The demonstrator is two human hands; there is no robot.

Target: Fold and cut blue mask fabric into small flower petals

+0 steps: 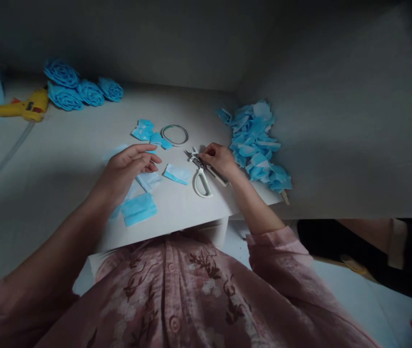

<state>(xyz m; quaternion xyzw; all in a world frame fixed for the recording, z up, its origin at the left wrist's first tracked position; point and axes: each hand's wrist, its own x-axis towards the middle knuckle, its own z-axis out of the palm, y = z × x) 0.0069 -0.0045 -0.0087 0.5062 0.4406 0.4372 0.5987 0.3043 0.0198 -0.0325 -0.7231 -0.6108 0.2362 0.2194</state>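
My left hand (pixel 128 166) hovers low over the white table (pixel 64 159), fingers stretched out and a little apart, above pale blue fabric pieces (pixel 138 208). My right hand (pixel 218 158) rests on white-handled scissors (pixel 202 176) that lie on the table, its fingers curled and pinched at the blades' pivot. A small blue fabric strip (pixel 177 174) lies between the two hands.
A heap of cut blue fabric pieces (pixel 258 145) lies by the right wall. A thin ring (pixel 174 134) and blue scraps (pixel 143 130) sit farther back. Three blue fabric roses (pixel 78 89) and a yellow glue gun (pixel 21 108) are at the far left.
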